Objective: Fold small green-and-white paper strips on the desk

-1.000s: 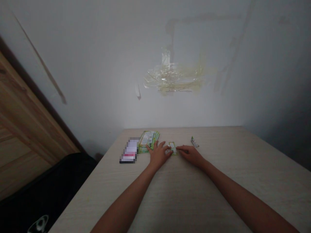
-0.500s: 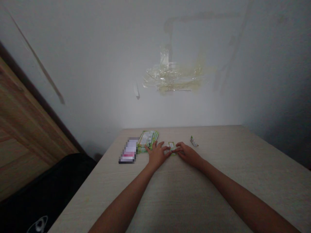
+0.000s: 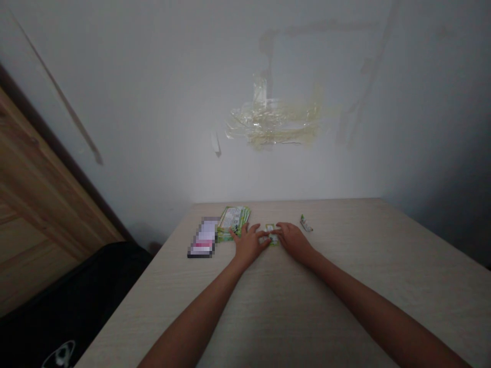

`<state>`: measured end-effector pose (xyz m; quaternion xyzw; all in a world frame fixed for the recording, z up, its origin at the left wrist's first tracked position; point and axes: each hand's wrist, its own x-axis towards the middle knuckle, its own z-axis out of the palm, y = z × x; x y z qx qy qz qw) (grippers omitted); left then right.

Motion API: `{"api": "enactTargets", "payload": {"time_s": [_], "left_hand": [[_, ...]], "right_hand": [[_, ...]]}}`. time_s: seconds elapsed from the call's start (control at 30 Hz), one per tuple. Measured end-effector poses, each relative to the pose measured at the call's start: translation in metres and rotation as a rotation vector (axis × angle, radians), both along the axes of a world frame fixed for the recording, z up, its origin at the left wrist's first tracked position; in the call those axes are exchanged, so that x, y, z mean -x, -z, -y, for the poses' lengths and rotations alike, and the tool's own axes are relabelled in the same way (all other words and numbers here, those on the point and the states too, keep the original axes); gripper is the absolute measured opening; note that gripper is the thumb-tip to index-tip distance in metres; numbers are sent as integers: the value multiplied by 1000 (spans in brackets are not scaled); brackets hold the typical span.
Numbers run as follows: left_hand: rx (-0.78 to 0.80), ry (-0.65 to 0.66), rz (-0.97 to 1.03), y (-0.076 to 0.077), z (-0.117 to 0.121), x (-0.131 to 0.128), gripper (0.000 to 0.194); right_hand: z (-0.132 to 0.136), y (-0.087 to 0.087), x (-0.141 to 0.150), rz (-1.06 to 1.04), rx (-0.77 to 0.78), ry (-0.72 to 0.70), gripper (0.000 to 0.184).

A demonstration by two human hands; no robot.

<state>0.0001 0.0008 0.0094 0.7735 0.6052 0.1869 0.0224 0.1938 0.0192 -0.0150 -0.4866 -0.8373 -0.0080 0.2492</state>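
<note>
My left hand (image 3: 248, 242) lies flat on the pale table (image 3: 345, 286), fingers spread, its fingertips touching a small green-and-white packet (image 3: 271, 233). From the other side my right hand (image 3: 292, 239) rests on the same packet, fingers stretched over its right edge. The packet lies flat between the two hands and is partly covered by them. Just left of my left hand lies a stack of green packets (image 3: 232, 220), with my little finger on its near corner.
A blurred dark flat object (image 3: 204, 242) lies left of the stack. A small torn wrapper piece (image 3: 306, 224) sits right of my right hand. The table abuts a white wall with tape residue (image 3: 272, 122). A black bag (image 3: 69, 312) and a wooden door (image 3: 34, 214) are at left.
My right hand has slid left until its fingers lie over the small packet. The left hand has stayed almost still.
</note>
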Motion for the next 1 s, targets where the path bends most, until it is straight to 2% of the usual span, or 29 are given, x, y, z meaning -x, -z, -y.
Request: {"api": "enactTargets", "payload": {"time_s": [0.1, 0.37, 0.5, 0.6, 0.8, 1.0], "left_hand": [[-9, 5, 5, 1, -1, 0, 28], [-39, 68, 24, 2, 0, 3, 21], [-53, 113, 41, 4, 0, 5, 19], [-53, 101, 50, 6, -1, 6, 24], [-32, 80, 8, 8, -3, 6, 30], [32, 72, 8, 3, -4, 5, 32]], "right_hand": [[2, -1, 3, -6, 9, 23, 34], [11, -4, 1, -148, 82, -51, 40], [15, -5, -2, -206, 72, -108, 36], [15, -5, -4, -235, 81, -114, 34], [8, -5, -3, -159, 69, -38, 25], [3, -1, 1, -63, 52, 13, 32]]}}
